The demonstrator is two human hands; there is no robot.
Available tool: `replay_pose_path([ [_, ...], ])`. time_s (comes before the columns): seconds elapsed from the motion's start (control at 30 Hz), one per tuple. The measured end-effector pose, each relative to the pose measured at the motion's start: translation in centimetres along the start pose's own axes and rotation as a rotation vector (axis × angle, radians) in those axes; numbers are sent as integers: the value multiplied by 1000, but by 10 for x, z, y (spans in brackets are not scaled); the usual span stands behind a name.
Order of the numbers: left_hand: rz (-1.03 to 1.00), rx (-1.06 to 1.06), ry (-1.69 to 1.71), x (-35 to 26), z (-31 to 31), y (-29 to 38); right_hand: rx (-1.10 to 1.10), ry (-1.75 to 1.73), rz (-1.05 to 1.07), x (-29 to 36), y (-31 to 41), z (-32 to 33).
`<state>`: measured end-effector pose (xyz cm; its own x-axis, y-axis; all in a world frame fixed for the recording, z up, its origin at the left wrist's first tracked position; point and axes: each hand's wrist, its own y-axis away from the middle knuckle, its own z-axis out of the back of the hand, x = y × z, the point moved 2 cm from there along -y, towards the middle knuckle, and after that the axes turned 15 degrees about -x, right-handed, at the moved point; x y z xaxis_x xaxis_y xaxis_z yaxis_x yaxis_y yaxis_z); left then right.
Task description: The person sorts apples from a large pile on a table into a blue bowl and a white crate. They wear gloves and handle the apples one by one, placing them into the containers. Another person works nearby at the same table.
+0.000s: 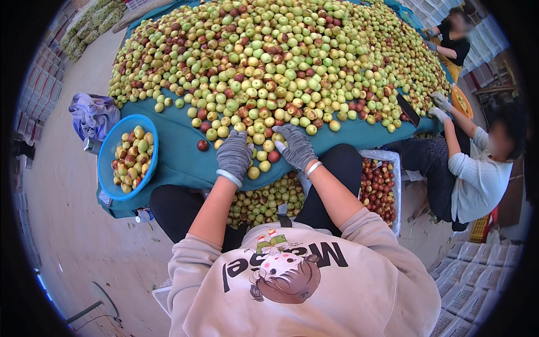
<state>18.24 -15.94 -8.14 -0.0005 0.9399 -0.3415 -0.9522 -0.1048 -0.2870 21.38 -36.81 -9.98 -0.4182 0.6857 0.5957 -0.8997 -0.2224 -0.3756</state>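
Note:
A broad heap of green, yellow and red-brown jujubes [269, 63] covers a table draped in teal cloth [181, 139]. Both my hands wear grey knit gloves and rest at the heap's near edge. My left hand [234, 155] lies palm down, its fingertips against the front jujubes and its thumb held apart. Facing it, my right hand [297, 146] has thumb and fingers spread, touching a yellowish jujube [278, 137]. Between the hands, a loose group of jujubes [262, 156] trails toward the table edge. The undersides of both hands are hidden.
At left stands a blue basin [156, 158] holding jujubes, beside a metal flask [91, 145] and a lilac cloth [93, 111]. Below the table edge are green jujubes [265, 200] and a lined crate [398, 189] of redder ones. Two people [480, 172] [457, 42] work at right, near a phone [408, 110].

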Motion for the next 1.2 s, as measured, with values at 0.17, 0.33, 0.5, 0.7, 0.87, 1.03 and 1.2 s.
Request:
replay_pose_path([
  [0.17, 27, 137, -52, 3, -13, -12, 0, 14, -73, 5, -2, -2],
  [0.33, 372, -3, 690, 27, 12, 2, 2, -431, -409, -18, -2, -6],
  [0.5, 815, 60, 1314, 71, 38, 31, 85, -166, -188, -5, -5, 1],
  [0.7, 893, -314, 943, 114, 33, 28, 177, -138, 0, 7, 0, -3],
  [0.87, 842, -101, 914, 113, 10, 24, 162, -579, -158, -8, -2, -1],
  [1.03, 772, 76, 1032, 85, 12, 27, 177, -1057, -456, -29, -9, -7],
  [1.2, 856, 289, 1389, 79, -3, 24, 369, -1465, -717, -42, -15, -16],
])
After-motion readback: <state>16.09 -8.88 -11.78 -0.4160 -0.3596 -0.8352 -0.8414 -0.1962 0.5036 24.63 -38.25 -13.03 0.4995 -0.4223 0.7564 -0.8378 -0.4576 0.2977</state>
